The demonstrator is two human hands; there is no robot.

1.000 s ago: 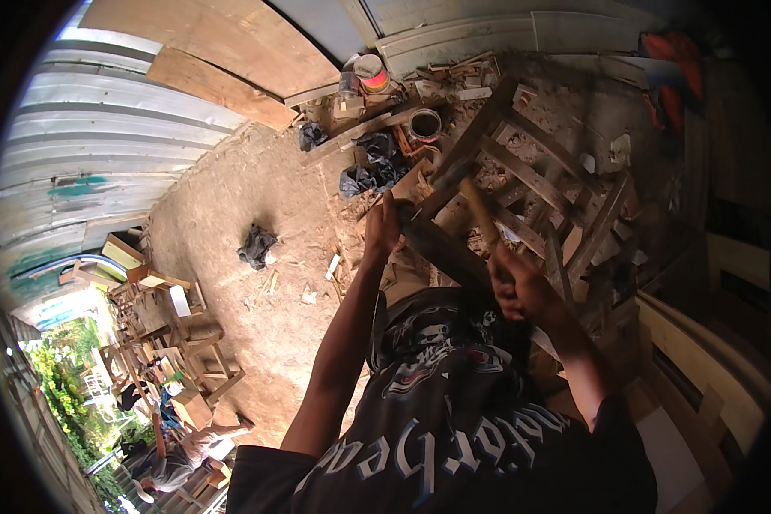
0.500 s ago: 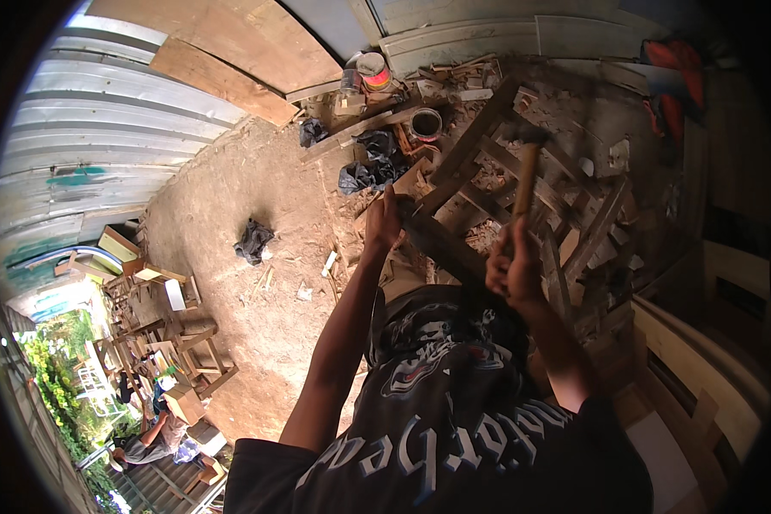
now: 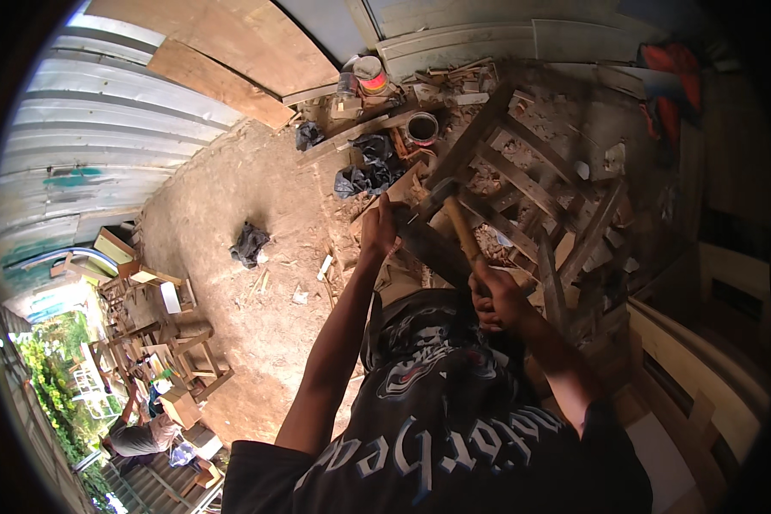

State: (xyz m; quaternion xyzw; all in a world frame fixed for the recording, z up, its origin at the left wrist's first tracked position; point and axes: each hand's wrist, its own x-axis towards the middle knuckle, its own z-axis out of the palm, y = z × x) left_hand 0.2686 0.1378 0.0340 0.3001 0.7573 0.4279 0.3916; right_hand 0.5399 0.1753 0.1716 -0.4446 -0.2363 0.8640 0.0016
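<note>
yellow wooden-handled, dark-headed hammer [image 3: 463, 230] seemed hard, top-heavy, best held low; right hand [image 3: 496, 295] gripped there; couldn't tell left hand's [image 3: 378, 230] hold.

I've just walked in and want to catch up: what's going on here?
The person's right grip holds a hammer, its head close to the left grip. That one is at the end of a dark timber; whether it pinches anything is too small to tell. A slatted wooden frame is just ahead, and another person is off to the far left.
</note>
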